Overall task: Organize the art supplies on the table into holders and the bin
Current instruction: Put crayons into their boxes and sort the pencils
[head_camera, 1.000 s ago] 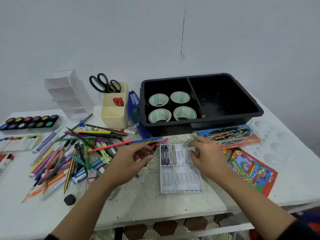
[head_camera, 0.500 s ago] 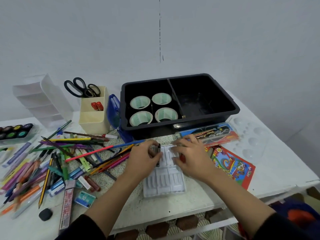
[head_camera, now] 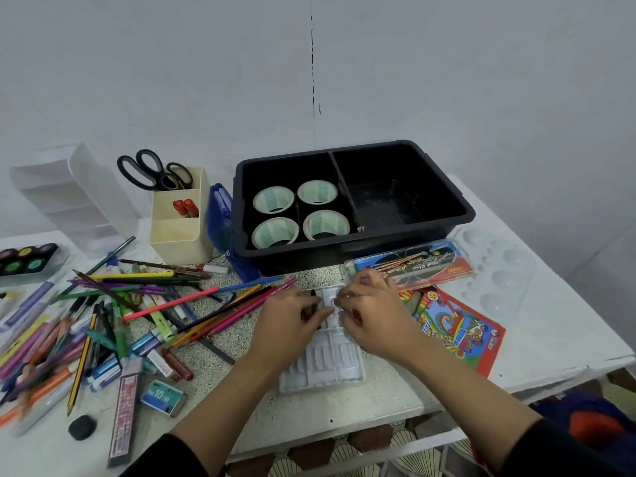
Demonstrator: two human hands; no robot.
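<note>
A white plastic crayon tray [head_camera: 323, 368] lies on the table in front of me. My left hand [head_camera: 289, 325] hovers over its upper left part and pinches a dark crayon [head_camera: 311, 306]. My right hand [head_camera: 377, 316] has its fingers curled on the tray's upper right part, and a bit of red shows under them. A heap of coloured pencils, pens and markers [head_camera: 155, 297] spreads to the left. Behind the tray stands the black bin [head_camera: 309, 258] with several tape rolls [head_camera: 275, 201] in its left half. A cream holder [head_camera: 179, 235] carries scissors [head_camera: 151, 170].
A clear tiered organizer [head_camera: 79, 194] and paint pots [head_camera: 24, 259] stand at the far left. A brush pack [head_camera: 409, 263], a red crayon box [head_camera: 457, 333] and a clear palette [head_camera: 499, 277] lie right. A staple box [head_camera: 161, 397] and black eraser [head_camera: 82, 427] sit front left.
My left hand left the pencil heap and came to the tray's top with a dark crayon. My right hand slid from the tray's corner toward its middle. The view shifted left.
</note>
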